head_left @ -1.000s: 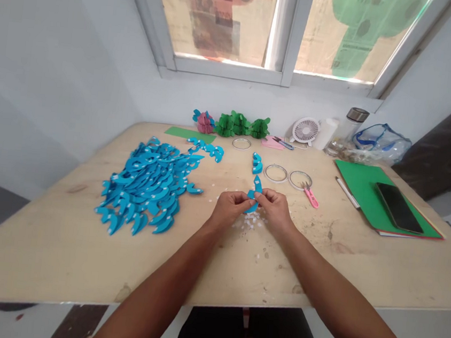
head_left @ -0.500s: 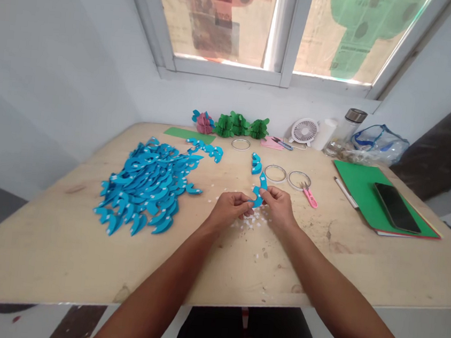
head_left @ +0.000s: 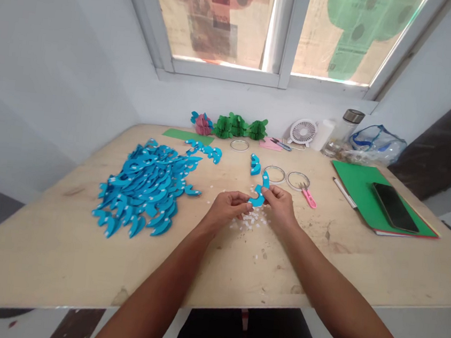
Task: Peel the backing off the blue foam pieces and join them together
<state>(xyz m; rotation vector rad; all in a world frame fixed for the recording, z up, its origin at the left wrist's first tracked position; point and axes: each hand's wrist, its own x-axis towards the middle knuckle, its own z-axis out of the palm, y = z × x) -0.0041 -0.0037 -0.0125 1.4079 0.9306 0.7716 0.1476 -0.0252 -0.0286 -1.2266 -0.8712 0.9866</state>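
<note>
Between my two hands is a curved blue paper piece with small white squares on it. My left hand pinches its lower left end, and my right hand grips its right side. Small white scraps lie scattered on the table under my hands. Just beyond them sits a short row of blue paper pieces. To the left spreads a large pile of similar blue paper pieces, many with white squares on them.
Tape rings and pink-handled snips lie right of my hands. Further right are a pen, green sheets and a phone. Folded paper figures, a small fan and a bottle line the wall.
The blue paper piece has turned slightly between my fingers, so more of its lower curve shows. Both hands stay in nearly the same place, and the view has shifted a little.
</note>
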